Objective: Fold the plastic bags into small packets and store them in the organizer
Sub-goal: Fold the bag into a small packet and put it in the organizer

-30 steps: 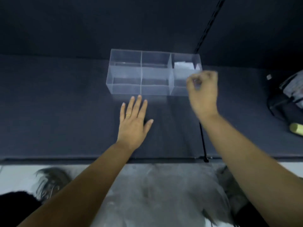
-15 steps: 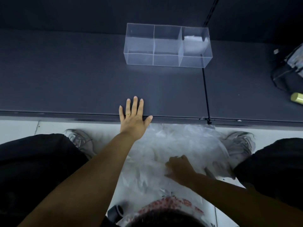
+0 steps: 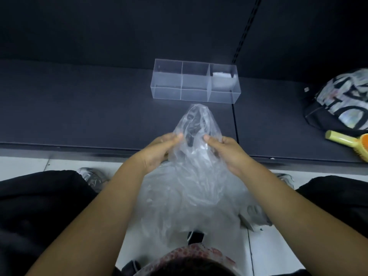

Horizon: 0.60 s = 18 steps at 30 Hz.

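Head view: both hands, left hand right hand, pinching plastic bag between them

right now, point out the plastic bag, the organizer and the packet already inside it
plastic bag (image 3: 196, 124): head view, crumpled upper bulge
organizer (image 3: 167, 93): head view, front wall of left compartment
packet (image 3: 221, 74): head view, white top, right compartment

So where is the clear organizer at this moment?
In the head view, the organizer sits centre on the dark shelf, just beyond the plastic bag gripped by the left hand and right hand.
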### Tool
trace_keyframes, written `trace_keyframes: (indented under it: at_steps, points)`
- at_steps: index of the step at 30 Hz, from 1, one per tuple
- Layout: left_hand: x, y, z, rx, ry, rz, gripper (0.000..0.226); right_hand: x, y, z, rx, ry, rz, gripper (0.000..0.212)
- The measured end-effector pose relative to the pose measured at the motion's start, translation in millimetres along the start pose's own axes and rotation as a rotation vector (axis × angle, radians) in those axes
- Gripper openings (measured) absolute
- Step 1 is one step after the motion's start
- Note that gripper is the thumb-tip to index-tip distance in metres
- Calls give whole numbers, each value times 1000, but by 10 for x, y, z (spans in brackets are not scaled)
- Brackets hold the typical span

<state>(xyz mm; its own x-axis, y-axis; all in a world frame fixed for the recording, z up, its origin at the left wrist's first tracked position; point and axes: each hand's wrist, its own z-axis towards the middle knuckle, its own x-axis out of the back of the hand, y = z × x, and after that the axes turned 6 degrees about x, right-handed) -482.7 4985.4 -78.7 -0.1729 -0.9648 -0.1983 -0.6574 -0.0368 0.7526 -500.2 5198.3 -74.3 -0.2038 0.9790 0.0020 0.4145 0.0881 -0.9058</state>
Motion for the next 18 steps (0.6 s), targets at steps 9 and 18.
trace_keyframes:
  at_steps: [9,18]
  points:
    - [78,-56,-156,-7,116,-605,35,392,-143,-113,-184,23,287,53]
    - [-18,-66,-118,20,85,-731,26,332,-415,-275,283,-379,-735,87]
